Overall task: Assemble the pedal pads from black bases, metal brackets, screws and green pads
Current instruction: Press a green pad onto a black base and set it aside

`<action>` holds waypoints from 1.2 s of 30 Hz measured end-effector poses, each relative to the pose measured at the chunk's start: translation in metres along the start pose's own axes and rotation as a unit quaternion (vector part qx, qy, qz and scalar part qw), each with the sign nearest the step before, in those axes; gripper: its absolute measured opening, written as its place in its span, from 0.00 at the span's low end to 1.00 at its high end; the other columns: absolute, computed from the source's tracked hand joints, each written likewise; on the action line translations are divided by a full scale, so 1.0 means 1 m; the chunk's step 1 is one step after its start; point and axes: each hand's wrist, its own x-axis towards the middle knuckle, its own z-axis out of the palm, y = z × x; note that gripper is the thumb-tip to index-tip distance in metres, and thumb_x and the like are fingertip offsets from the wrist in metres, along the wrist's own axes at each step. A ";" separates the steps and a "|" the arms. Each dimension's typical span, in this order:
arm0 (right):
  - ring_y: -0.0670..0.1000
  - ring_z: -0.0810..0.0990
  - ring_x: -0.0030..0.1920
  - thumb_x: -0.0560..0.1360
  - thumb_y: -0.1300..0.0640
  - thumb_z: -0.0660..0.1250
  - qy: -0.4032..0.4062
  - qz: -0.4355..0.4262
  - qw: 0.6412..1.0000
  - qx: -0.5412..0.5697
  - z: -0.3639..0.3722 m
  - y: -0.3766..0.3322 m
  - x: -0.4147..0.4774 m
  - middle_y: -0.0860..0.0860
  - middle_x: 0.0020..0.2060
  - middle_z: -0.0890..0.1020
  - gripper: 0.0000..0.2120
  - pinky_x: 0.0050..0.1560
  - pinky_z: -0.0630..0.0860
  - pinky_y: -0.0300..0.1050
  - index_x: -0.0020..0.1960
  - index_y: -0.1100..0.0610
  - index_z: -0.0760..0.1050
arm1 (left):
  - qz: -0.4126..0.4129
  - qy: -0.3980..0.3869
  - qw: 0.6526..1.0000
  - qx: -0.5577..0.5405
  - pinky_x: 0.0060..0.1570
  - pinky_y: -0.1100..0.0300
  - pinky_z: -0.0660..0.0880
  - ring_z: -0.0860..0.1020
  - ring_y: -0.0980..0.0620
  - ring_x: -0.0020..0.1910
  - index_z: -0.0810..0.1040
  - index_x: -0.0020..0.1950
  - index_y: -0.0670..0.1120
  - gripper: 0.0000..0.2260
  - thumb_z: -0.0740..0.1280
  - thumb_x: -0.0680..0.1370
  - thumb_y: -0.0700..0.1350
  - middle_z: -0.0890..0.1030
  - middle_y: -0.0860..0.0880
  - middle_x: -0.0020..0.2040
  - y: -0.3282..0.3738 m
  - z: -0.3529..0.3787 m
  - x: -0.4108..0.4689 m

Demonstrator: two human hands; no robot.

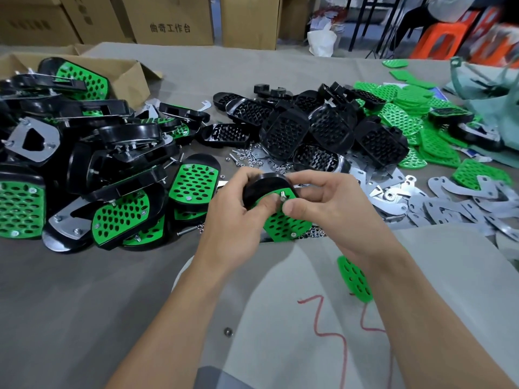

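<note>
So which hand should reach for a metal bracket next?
Probably the right hand: the metal brackets lie heaped on its side, and it only pinches the edge of the pedal pad by a screw, while the left hand wraps round it.

pads [283,220]: green, perforated | bases [292,133]: black | brackets [449,197]: silver | table [84,290]: grey

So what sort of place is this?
Probably a small assembly workshop or factory floor: heaps of black bases, green pads and metal brackets cover the table, finished pedal pads pile up nearby, and cardboard cartons stand behind.
</note>
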 end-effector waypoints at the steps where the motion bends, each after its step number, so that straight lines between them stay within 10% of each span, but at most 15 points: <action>1: 0.57 0.86 0.41 0.70 0.63 0.76 -0.010 0.005 1.000 0.006 0.000 -0.001 0.000 0.60 0.43 0.87 0.14 0.45 0.83 0.52 0.55 0.56 0.84 | -0.001 -0.001 1.000 -0.002 0.40 0.66 0.74 0.81 0.57 0.44 0.79 0.52 0.54 0.08 0.71 0.74 0.49 0.83 0.57 0.44 0.000 0.000 0.000; 19: 0.49 0.86 0.42 0.71 0.59 0.77 0.053 -0.045 0.997 0.015 0.020 0.009 0.000 0.52 0.42 0.88 0.11 0.44 0.82 0.43 0.50 0.45 0.86 | 0.048 0.105 0.993 0.034 0.33 0.69 0.64 0.69 0.59 0.32 0.70 0.37 0.53 0.15 0.76 0.73 0.46 0.73 0.59 0.31 0.010 0.006 -0.010; 26: 0.40 0.82 0.40 0.69 0.44 0.75 0.266 -0.094 0.905 -0.317 0.032 0.012 0.004 0.38 0.36 0.84 0.07 0.44 0.77 0.40 0.44 0.45 0.83 | 0.000 0.163 0.985 0.062 0.35 0.60 0.65 0.69 0.55 0.34 0.68 0.40 0.51 0.13 0.72 0.75 0.48 0.72 0.56 0.33 0.006 0.013 -0.008; 31: 0.44 0.70 0.24 0.75 0.50 0.72 0.160 -0.052 0.964 -0.207 0.027 0.007 0.001 0.47 0.24 0.78 0.10 0.27 0.67 0.40 0.36 0.52 0.81 | 0.063 0.153 0.982 0.091 0.38 0.53 0.72 0.73 0.52 0.37 0.72 0.44 0.51 0.09 0.72 0.76 0.50 0.75 0.55 0.36 0.007 0.012 -0.013; 36: 0.47 0.67 0.23 0.77 0.56 0.70 0.139 -0.028 0.978 -0.153 0.026 0.001 -0.001 0.54 0.23 0.78 0.16 0.26 0.63 0.39 0.32 0.59 0.79 | 0.109 0.136 0.979 0.105 0.37 0.67 0.67 0.73 0.55 0.37 0.74 0.45 0.50 0.08 0.73 0.77 0.46 0.74 0.57 0.36 0.007 0.011 -0.016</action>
